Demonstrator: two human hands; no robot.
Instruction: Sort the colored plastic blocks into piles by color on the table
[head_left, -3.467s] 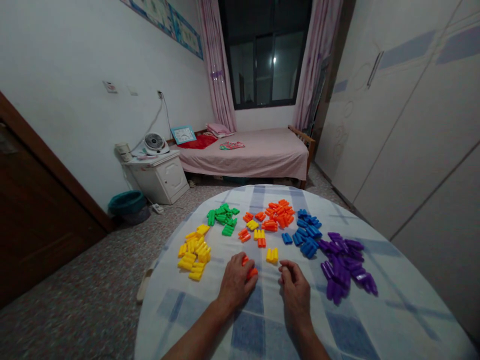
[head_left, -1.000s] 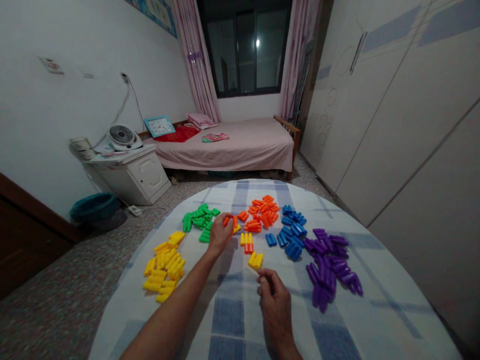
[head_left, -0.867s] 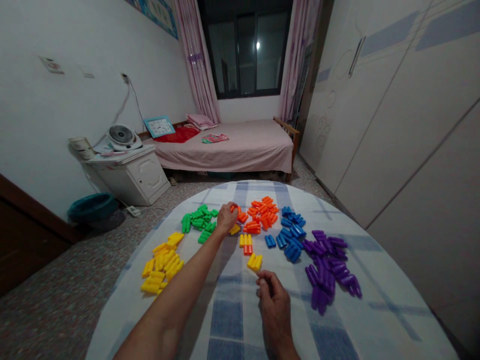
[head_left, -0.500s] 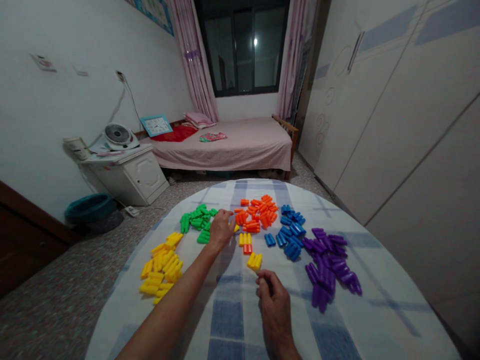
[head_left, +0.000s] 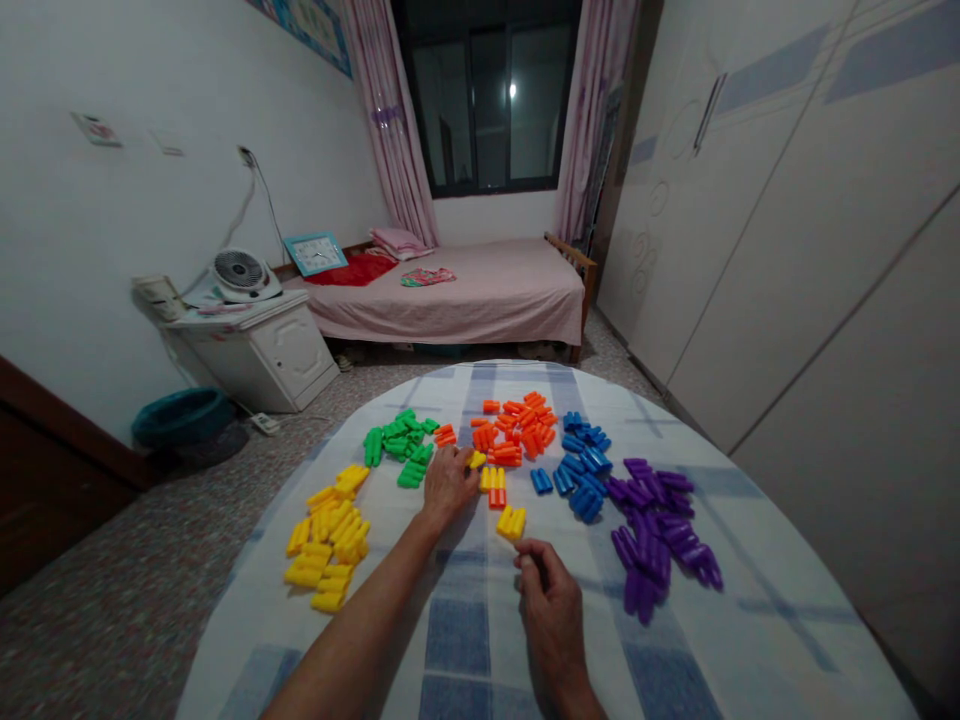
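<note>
My left hand (head_left: 450,484) is over the middle of the table, fingers bent and closed at a small yellow plastic block (head_left: 478,459), partly hidden by the fingertips. Just right of it, a yellow ribbed block (head_left: 493,479) sits against an orange-red one (head_left: 497,498). Closer to me lies another yellow ribbed block (head_left: 511,522). My right hand (head_left: 553,605) rests on the cloth below that block, fingers curled in, its index fingertip at the block's near edge. I see nothing inside the right hand. A small orange block (head_left: 445,435) lies beyond my left knuckles.
Coloured block piles arc around the round table (head_left: 390,640): yellow (head_left: 330,535), green (head_left: 401,440), orange (head_left: 525,420), blue (head_left: 581,465) and purple (head_left: 656,525). A bed (head_left: 465,295) stands beyond, a wardrobe (head_left: 787,220) at right, a cabinet (head_left: 285,345) at left.
My left hand has drawn back toward me from the orange block, uncovering it, and its fingers are now at the small yellow block. The right hand stays in place.
</note>
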